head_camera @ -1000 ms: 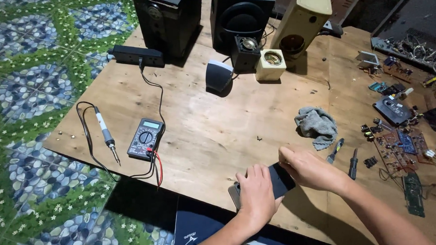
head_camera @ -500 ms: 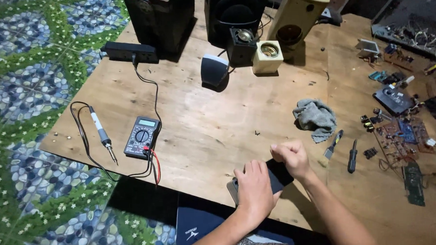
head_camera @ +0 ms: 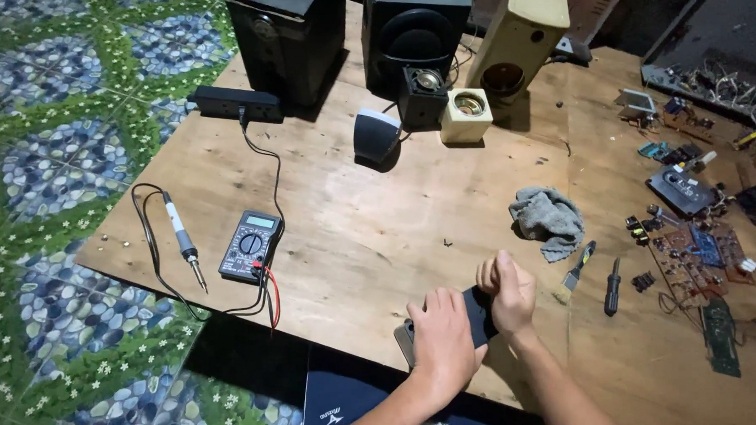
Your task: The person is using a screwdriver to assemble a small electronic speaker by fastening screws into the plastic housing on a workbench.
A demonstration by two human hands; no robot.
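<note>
A small dark box (head_camera: 479,314) lies flat at the near edge of the wooden table (head_camera: 353,230), between the two hands. The left hand (head_camera: 441,340) lies over its near side, fingers (head_camera: 431,304) together and pressing down on it. The right hand (head_camera: 506,292) sits at its far right corner, fingers (head_camera: 487,276) curled into a loose fist; whether they pinch the box or only touch it is hard to tell. A small brush (head_camera: 577,266) and a screwdriver (head_camera: 613,286) lie just to the right, beside a grey rag (head_camera: 550,219).
</note>
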